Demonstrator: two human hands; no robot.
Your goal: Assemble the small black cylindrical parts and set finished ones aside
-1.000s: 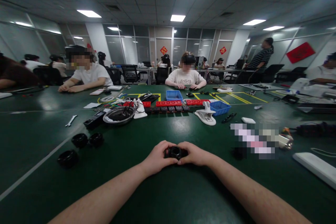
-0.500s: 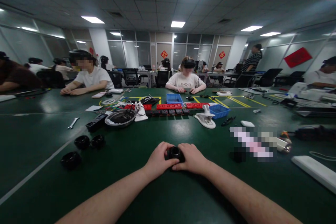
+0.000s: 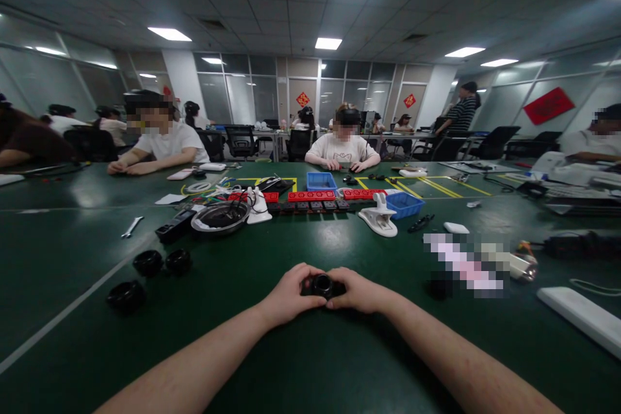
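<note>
A glossy black round part with a hole in its top (image 3: 322,285) is held low at the middle of the green table, between both my hands. My left hand (image 3: 291,296) wraps its left side, thumb along the near edge. My right hand (image 3: 358,291) grips it from the right, thumb tip at the front near the left thumb. The part's underside and my far fingertips are partly hidden. To the left lie three similar black round parts: a near one (image 3: 126,297), a far left one (image 3: 148,263) and a far right one (image 3: 178,262).
Ahead lie a metal bowl (image 3: 220,218), a white clip stand (image 3: 378,217), red socket strips (image 3: 311,196) and a blue tray (image 3: 405,204). A wrench (image 3: 132,227) lies at left, a white bar (image 3: 579,317) at right. A co-worker (image 3: 342,145) sits opposite.
My right hand has shifted slightly round the black part, uncovering more of its right side. My left hand stays nearly in place. The view has moved a little.
</note>
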